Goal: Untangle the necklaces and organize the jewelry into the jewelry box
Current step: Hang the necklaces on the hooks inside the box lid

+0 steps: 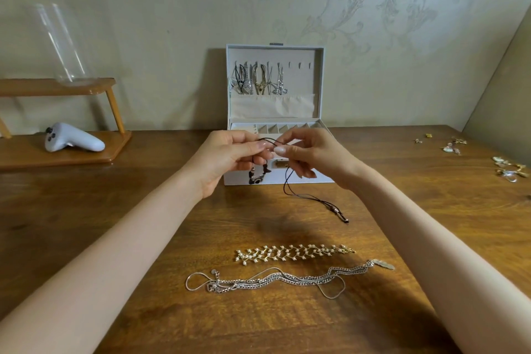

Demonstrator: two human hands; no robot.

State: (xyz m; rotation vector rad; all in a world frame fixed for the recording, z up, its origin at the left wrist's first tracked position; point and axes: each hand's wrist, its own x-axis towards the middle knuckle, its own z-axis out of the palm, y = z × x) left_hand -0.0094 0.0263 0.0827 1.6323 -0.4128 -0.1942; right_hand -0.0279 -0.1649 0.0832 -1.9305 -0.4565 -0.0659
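Room: a dark wooden table (115, 224) set against a pale wall (172, 8) with a faint scrolled pattern.
Jewelry box (304, 75): white, at the back of the table against the wall, lid standing upright – a row of small compartments shows in its top tray.
Hung necklaces (258, 80): several on the hooks in the left part of the box lid, their lower ends tucked into the cloth pocket below.
Left hand (227, 158): raised just in front of the box, thumb and forefinger pinching the black cord necklace (334, 209).
Right hand (313, 158): beside the left, also in front of the box, fingertips pinching the same cord close to the left hand's grip.
Cord necklace: held in the air before the box; a dark pendant (255, 178) dangles under the left hand, while a long loop drops from the right hand and its beaded end lies on the table.
Pearl necklace (293, 253): flat on the table in front of the box, nearer the person, stretched sideways.
Silver chains (273, 280): a bundle of strands – just nearer than the pearls, further from the box.
Loose jewelry (508, 168): small pieces scattered well to the right of the box.
Wooden shelf (57, 86): left of the box, with a clear glass vase (63, 43) on top.
White controller (73, 138): on the shelf's lower board, left of the box.
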